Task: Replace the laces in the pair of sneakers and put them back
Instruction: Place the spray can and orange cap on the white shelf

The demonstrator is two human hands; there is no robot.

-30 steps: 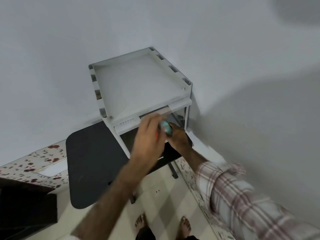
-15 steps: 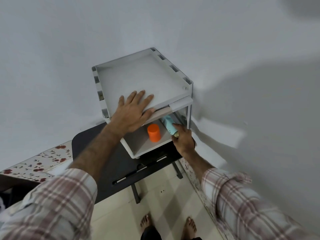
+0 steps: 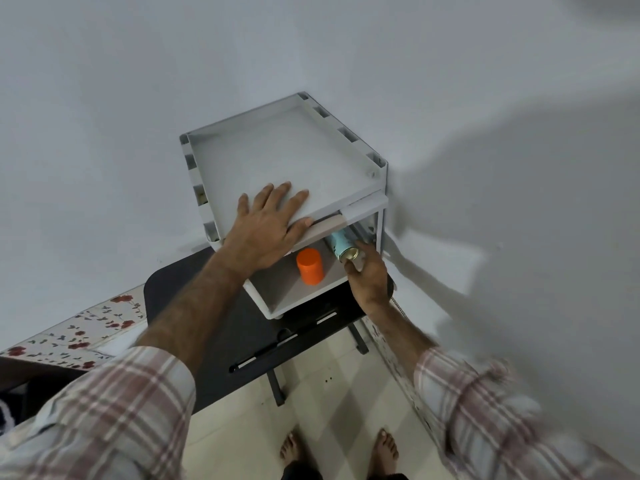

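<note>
Left hand (image 3: 268, 233) flat, fingers straight, pressing white shelf unit (image 3: 287, 157); right hand (image 3: 367, 273) pinching teal can (image 3: 341, 245) beside orange jar (image 3: 310, 270), probably light, rigid, slick, best gripped mid-body; sneakers and laces nowhere visible.

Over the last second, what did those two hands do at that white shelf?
The left hand went from in front of the lower shelf up onto the top tray, where it lies flat at the front edge. That uncovered the orange cap. The right hand stayed at the lower shelf, fingers on the blue spray can. The rack did not move.
</note>
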